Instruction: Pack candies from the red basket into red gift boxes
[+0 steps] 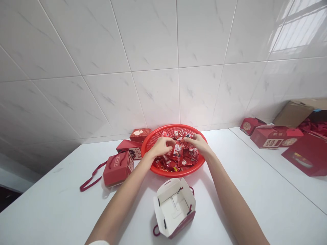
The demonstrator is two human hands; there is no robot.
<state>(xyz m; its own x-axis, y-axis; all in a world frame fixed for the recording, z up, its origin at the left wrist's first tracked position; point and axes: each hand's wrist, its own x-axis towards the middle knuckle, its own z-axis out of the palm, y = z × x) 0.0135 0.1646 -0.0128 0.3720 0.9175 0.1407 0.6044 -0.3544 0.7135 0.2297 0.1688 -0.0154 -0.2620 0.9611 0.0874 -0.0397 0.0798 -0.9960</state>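
Note:
A red plastic colander basket (173,174) holds many small red candy packets (177,153). Inside its left part is my left hand (161,147), fingers bent and thumb apart from the forefinger, just over the packets. My right hand (198,144) reaches over the right side, its fingers closed at a red-and-white candy packet (188,135); its thumb is partly hidden. In front of the basket stands an open gift box (175,207), white inside and dark red outside, with its flaps up and a dark red cord. I see nothing inside this box.
On the left stand a closed red gift box (118,168) with a ribbon handle and two more red boxes (129,148) (140,134). Several red boxes (268,136) and a cardboard box (293,114) are on the right. A tiled wall (158,95) rises behind the white table (63,197).

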